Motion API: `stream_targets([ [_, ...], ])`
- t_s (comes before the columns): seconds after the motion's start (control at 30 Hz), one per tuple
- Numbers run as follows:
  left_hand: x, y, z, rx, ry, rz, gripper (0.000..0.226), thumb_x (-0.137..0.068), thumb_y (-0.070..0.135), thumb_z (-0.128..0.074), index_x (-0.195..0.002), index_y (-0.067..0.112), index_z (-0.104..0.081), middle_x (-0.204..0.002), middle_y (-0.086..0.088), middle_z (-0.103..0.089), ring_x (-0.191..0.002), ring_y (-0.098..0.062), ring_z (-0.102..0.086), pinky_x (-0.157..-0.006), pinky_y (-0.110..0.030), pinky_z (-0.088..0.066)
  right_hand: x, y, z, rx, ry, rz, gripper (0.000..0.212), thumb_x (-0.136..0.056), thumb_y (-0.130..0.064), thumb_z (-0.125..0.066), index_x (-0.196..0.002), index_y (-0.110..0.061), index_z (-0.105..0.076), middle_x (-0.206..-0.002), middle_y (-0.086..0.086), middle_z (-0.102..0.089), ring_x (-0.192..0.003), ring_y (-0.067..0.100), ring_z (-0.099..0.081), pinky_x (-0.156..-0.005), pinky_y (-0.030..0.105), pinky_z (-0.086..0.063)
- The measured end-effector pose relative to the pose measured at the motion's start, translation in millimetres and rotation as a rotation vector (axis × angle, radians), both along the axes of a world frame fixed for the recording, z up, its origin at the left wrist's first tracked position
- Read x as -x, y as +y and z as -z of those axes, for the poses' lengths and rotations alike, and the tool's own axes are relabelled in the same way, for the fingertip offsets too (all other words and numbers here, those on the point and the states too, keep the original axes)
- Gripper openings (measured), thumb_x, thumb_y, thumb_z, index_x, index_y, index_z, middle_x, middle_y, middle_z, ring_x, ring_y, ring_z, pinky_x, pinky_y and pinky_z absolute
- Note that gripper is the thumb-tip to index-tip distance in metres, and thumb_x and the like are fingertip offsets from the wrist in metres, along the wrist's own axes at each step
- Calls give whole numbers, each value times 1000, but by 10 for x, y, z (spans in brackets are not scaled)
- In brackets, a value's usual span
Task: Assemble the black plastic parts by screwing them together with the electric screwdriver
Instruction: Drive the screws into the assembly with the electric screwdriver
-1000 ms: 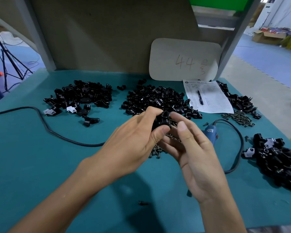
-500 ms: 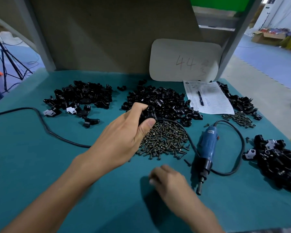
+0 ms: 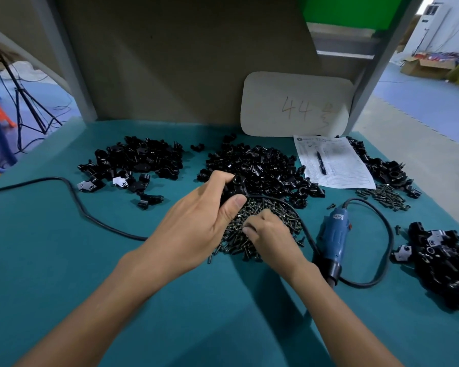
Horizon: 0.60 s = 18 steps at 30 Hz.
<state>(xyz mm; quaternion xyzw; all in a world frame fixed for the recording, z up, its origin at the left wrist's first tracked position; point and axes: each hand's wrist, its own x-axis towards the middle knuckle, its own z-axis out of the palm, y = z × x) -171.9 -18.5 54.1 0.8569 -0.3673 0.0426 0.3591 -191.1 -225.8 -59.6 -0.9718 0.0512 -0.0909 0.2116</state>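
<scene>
Left hand point(image 3: 196, 221) is gripping the black plastic parts point(image 3: 236, 185); right hand point(image 3: 270, 234) is working in the screws point(image 3: 273, 210) just beside it.

The held parts are sitting clamped between the left thumb and curled fingers, raised above the near edge of the centre heap point(image 3: 260, 165). The right hand's fingers are curling down onto the loose screws; whether one is already pinched cannot be told. Judgement: the step in hand is fetching a screw. The left grip should be keeping the two pieces mated, and the right should be lifting a single screw, not a cluster. The electric screwdriver point(image 3: 334, 234) is lying idle to the right on the table point(image 3: 51, 274), within reach. Its cord point(image 3: 284, 201) is crossing the screws and could snag.
</scene>
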Motion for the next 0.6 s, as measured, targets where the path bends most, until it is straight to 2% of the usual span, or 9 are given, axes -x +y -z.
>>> stream_targets([
  [0.07,-1,8,3,-8,0,0,40,-97,68,-22,-128,42,-25,-72,16,-40,-78,15,-48,-57,-18,-27,20,-18,-90,-184,-92,93,17,-108,-28,-48,-105,-18,-62,-99,-1,-56,-85,21,-54,-75,36,-43],
  [0.13,-2,11,6,-25,-9,6,42,-96,69,-21,-128,42,-24,-82,22,-42,-82,6,-49,-64,-18,-31,67,-41,-253,-493,-133,152,14,-108,-29,-49,-99,-24,-58,-84,-3,-65,-75,20,-61,-68,39,-50],
  [0.17,-2,7,8,-33,-13,13,42,-96,69,-20,-128,42,-24,-87,27,-41,-83,0,-48,-67,-20,-34,108,-34,-355,-646,-157,131,12,-106,-27,-53,-97,-25,-59,-76,-2,-66,-67,17,-61,-64,38,-52],
  [0.23,-2,-8,14,-41,-12,31,41,-97,68,-21,-128,42,-24,-92,33,-37,-86,1,-41,-73,-26,-34,213,7,-565,-880,-220,53,7,-102,-26,-62,-97,-21,-62,-68,-2,-61,-60,16,-55,-58,34,-48],
  [0.3,-1,-28,22,-43,-12,45,40,-97,67,-20,-128,42,-24,-93,29,-38,-87,4,-37,-77,-28,-34,321,76,-763,-1040,-288,35,18,-94,-34,-71,-94,-16,-68,-67,-2,-58,-59,15,-53,-55,28,-47],
  [0.4,3,-55,30,-41,-9,61,42,-96,68,-19,-128,41,-24,-92,25,-41,-94,7,-41,-73,-19,-34,459,152,-964,-1281,-313,-32,28,-81,-39,-75,-97,-16,-80,-79,-1,-68,-71,10,-63,-67,22,-56],
  [0.47,3,-66,35,-44,-23,72,40,-96,67,-19,-126,41,-26,-89,27,-41,-99,17,-40,-70,-14,-32,549,179,-1039,-1374,-285,-127,28,-84,-29,-71,-106,-14,-81,-89,4,-74,-81,12,-68,-75,24,-58],
  [0.6,11,-73,43,-26,-31,90,35,-99,64,-21,-123,41,-31,-89,30,-43,-99,11,-43,-71,-12,-34,649,218,-1107,-1313,-263,-170,23,-86,-21,-70,-107,-12,-73,-91,11,-75,-81,20,-72,-76,28,-59],
])
